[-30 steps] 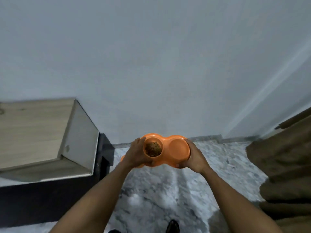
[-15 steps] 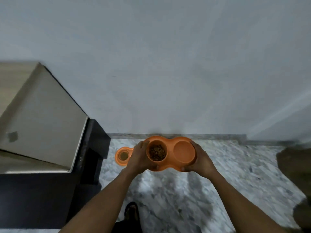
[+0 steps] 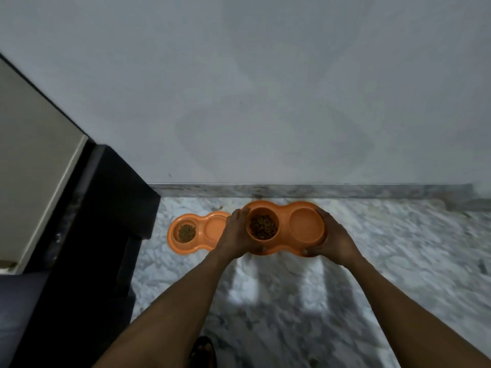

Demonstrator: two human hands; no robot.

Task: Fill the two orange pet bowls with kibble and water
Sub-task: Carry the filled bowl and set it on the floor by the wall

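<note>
I carry an orange double pet bowl (image 3: 284, 208) above the marble floor, near the wall. My left hand (image 3: 236, 235) grips its left end and my right hand (image 3: 332, 240) grips its right end. Brown kibble (image 3: 263, 226) fills its left cup; the right cup (image 3: 305, 224) looks orange inside, and I cannot tell whether it holds water. A second orange double pet bowl (image 3: 202, 229) lies on the floor to the left, with kibble (image 3: 186, 232) in its left cup. My left hand hides its right edge.
A dark cabinet (image 3: 101, 221) with a pale panel (image 3: 34, 160) stands at the left, touching the floor bowl's side. A grey wall with a marble skirting (image 3: 292, 191) runs just behind. My shoe (image 3: 203, 351) shows at the bottom. Marble floor (image 3: 398, 248) spreads to the right.
The view has tilted down and shifted left, bringing the second bowl on the floor fully into sight. The held bowl has come lower and closer to the floor by the wall.
</note>
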